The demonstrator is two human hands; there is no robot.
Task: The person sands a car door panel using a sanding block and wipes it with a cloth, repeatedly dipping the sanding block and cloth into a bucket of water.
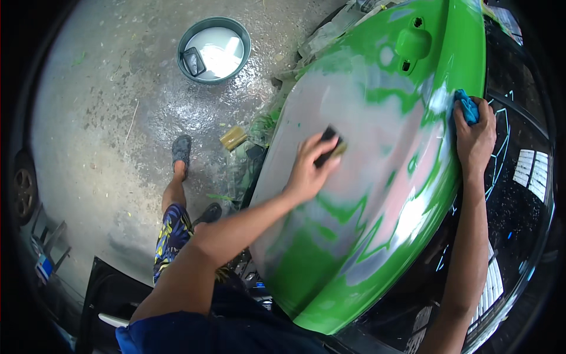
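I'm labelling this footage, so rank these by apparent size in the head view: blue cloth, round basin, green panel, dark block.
1. Green panel
2. Round basin
3. Blue cloth and dark block: too alike to rank, both partly covered by fingers.

From where I stand, the grey concrete floor (pixel 106 106) looks wet around a round, dark grey-green basin (pixel 214 21) on the far side, which holds cloudy liquid (pixel 223 50) and a black, rounded rectangular object (pixel 193 61) at its left. Nearer and to the right lies a yellowish-brown roll (pixel 233 138), just beside crumpled clear plastic sheeting (pixel 236 177). A thin pale strip (pixel 132 121) lies farther left. At the far left is a dark spoked wheel (pixel 25 182); nearer, a grey frame (pixel 56 236).
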